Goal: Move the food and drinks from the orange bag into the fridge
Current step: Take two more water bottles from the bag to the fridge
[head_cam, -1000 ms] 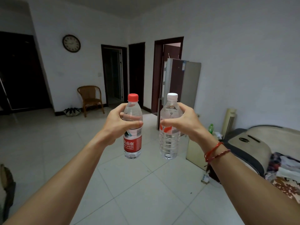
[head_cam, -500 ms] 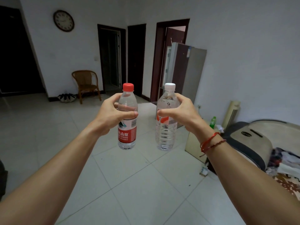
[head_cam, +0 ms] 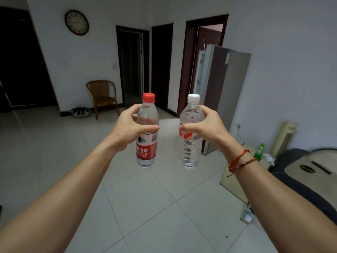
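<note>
I hold two water bottles upright in front of me at arm's length. My left hand grips the red-capped bottle with a red label round its upper body. My right hand grips the white-capped clear bottle the same way. Behind them, against the right wall, stands the grey fridge with its door swung open. The orange bag is not in view.
A low beige cabinet with a green bottle on it stands right of the fridge, beside a dark sofa. A power strip lies on the tiled floor. A wicker chair and dark doorways line the far wall.
The fridge has grown larger and nearer in view as I walk toward it. Both hands keep holding the bottles in the same upright pose.
</note>
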### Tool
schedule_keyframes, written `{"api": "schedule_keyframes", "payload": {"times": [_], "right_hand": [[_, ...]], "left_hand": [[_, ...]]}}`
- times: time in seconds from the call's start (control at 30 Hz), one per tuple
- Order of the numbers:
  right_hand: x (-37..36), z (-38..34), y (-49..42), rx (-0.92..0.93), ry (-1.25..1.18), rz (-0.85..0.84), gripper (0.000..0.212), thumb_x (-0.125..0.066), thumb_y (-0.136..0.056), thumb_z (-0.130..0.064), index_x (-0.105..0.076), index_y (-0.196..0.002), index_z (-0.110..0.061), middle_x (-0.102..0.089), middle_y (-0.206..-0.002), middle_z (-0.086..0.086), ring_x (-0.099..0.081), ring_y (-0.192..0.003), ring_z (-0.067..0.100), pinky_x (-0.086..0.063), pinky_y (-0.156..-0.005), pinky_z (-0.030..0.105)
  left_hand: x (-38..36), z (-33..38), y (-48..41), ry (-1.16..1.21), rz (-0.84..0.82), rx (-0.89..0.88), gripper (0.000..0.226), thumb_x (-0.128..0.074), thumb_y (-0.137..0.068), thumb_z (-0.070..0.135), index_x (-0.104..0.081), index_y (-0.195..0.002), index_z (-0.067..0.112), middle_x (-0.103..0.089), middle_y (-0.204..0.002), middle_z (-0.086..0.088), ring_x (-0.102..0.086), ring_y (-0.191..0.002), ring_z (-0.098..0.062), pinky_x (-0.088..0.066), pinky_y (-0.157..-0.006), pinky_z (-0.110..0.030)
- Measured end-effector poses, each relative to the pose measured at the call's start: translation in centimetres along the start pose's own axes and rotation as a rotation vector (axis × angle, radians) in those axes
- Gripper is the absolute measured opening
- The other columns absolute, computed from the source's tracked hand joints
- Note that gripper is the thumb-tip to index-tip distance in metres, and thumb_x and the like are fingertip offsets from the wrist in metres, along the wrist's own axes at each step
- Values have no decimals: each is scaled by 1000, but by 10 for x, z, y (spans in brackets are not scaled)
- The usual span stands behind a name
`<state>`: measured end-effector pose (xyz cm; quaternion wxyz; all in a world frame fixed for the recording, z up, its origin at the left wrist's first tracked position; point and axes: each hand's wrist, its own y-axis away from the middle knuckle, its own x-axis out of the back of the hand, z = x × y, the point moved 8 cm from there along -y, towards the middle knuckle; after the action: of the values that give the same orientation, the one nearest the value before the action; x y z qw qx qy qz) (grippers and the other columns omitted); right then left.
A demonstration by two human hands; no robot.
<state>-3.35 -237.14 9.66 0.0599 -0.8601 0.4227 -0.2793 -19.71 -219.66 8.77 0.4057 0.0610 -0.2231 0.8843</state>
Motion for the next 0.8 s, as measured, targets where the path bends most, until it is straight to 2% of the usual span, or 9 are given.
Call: {"api": "schedule_keyframes", "payload": {"times": [0.3, 0.6, 0.8], "right_hand": [[-24, 54, -128, -25, 9, -27, 48, -90, -60, -28, -68, -103, -29, -76, -95, -5, -74, -92, 16, -60, -89, 47], [-80, 109, -279, -42, 6, -9, 53, -88, -52, -35, -68, -101, -31, -76, -94, -6, -73, -92, 18, -60, -88, 49], [-113, 142, -388, -64, 10, 0, 48, -90, -59, -24, -69, -101, -31, -76, -92, -7, -73, -89, 14, -60, -88, 44]], "left_hand": [[-6, -58, -124, 16, 20, 20, 67, -86, -70, 13, -57, -129, 26, -70, -112, -2, -65, -106, -23, -53, -93, -52], [4, -140, -278, 32, -3, 1, 67, -86, -70, 11, -56, -129, 25, -69, -113, 0, -65, -106, -22, -53, -94, -50], [16, -180, -396, 39, -39, -19, 69, -86, -70, 10, -56, -131, 24, -68, -112, 5, -65, -103, -14, -54, -84, -32]]}}
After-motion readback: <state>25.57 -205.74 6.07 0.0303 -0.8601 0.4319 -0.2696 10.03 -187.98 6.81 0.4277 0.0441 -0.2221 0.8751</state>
